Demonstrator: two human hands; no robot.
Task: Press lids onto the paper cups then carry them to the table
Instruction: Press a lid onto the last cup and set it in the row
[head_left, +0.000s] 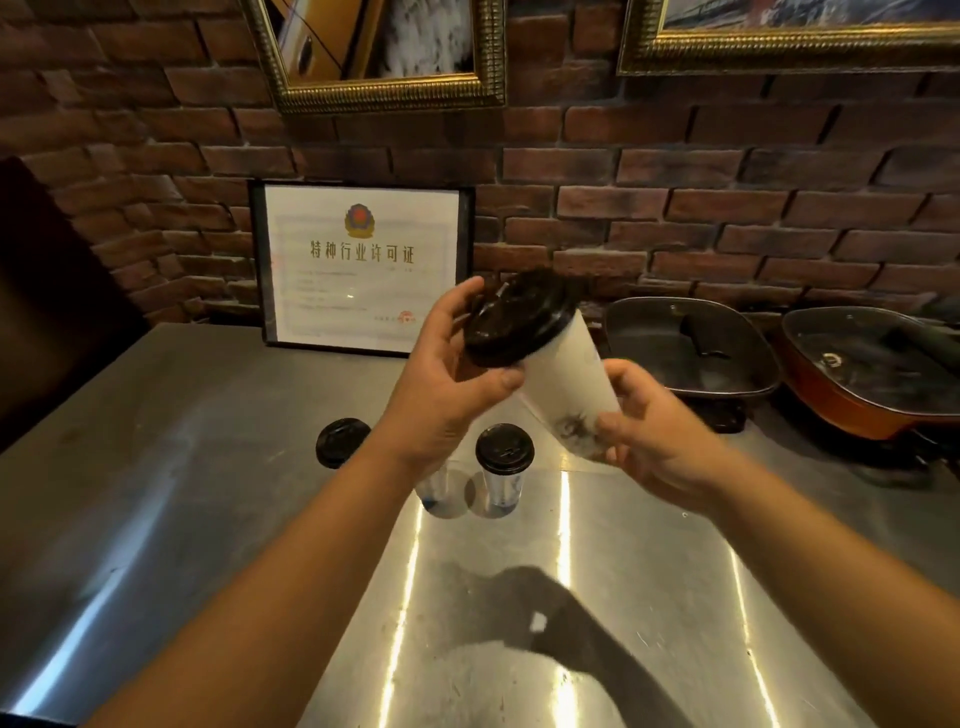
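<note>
I hold a tall white paper cup (566, 379) tilted in the air above the steel counter (208, 467). My right hand (654, 441) grips its lower end. A black lid (517, 317) sits on its rim, and my left hand (447, 374) wraps around the lid's edge, thumb below it. On the counter underneath stand two more cups: one with a black lid (504, 449) on it, upright and in plain view, and one (434, 486) mostly hidden behind my left wrist. Another black lid (342, 441) shows to the left of that wrist.
A framed certificate (363, 270) leans against the brick wall at the back. Two electric skillets with glass covers, one dark (685, 343) and one orange-sided (872, 364), stand at the back right. A dark object (52, 301) rises at the left edge.
</note>
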